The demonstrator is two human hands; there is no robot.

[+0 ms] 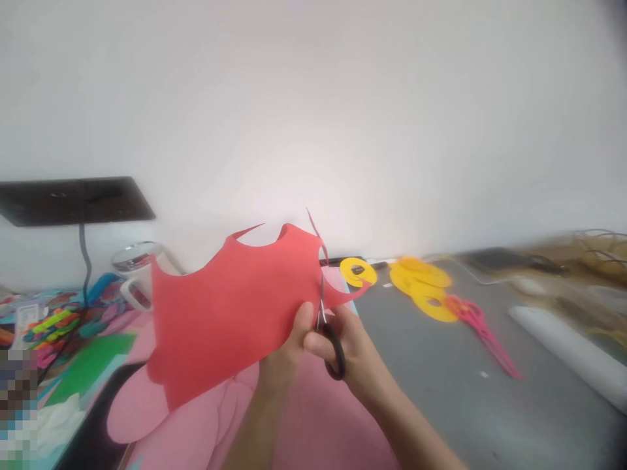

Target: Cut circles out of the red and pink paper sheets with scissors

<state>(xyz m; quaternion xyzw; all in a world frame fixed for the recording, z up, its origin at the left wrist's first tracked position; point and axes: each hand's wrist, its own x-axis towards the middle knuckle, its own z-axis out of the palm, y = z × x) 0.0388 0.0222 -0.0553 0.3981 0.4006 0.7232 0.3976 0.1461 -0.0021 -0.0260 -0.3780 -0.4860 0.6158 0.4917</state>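
A large sheet of red paper [230, 307] with curved pieces cut out of its upper edge is held up in front of me. My left hand [296, 336] grips it near its lower right side, thumb on the front and the other fingers hidden behind. My right hand [345, 339] has its fingers in the black handles of a pair of scissors [334, 356]. The blades point upward at the right edge of the red paper, where a curved strip hangs off to the right. Pink paper circles [186, 424] lie below the sheet.
Yellow paper rings [421, 281] and pink scissors [484, 333] lie on the grey table [416, 391]. A white roll [573, 352] is at the right. To the left are a white mug [140, 294], green paper [93, 365] and a dark panel on a stand [78, 199].
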